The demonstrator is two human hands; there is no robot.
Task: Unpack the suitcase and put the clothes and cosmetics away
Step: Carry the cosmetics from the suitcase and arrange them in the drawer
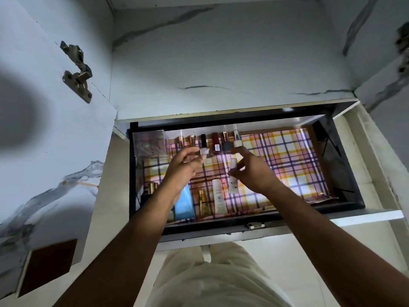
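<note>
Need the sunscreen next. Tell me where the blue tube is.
Head view: the blue tube lies at the drawer's front left, partly under the left hand, beside a gold tube.

Blue tube partly behind left wrist

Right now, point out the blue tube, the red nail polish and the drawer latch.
blue tube (185, 202), head view, middle of its body.
red nail polish (216, 146), head view, on its bottle.
drawer latch (254, 225), head view, its metal plate.
</note>
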